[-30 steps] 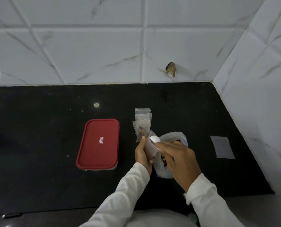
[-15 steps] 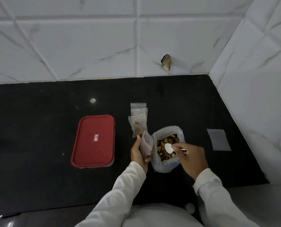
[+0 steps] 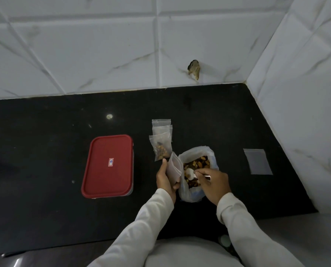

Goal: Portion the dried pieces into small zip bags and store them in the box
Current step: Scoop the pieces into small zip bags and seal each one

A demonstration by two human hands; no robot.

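My left hand [image 3: 165, 177] holds a small zip bag [image 3: 174, 167] upright with its mouth open, just left of a large clear bag of dried pieces [image 3: 197, 166]. My right hand [image 3: 213, 183] grips a white spoon [image 3: 190, 173] whose bowl dips into the dried pieces. A short stack of small zip bags [image 3: 161, 139] lies behind my left hand; the nearest one holds dried pieces. The box with a red lid [image 3: 108, 165] sits shut to the left. One empty flat zip bag [image 3: 257, 160] lies to the right.
A black counter [image 3: 45, 132] carries everything. White tiled walls rise behind and close on the right [image 3: 305, 112]. A broken patch [image 3: 194, 69] marks the back wall. The counter's front edge runs beneath my sleeves.
The spoon left the mouth of the small bag in my left hand and went down into the large bag of dried pieces. My left hand keeps hold of the small bag.
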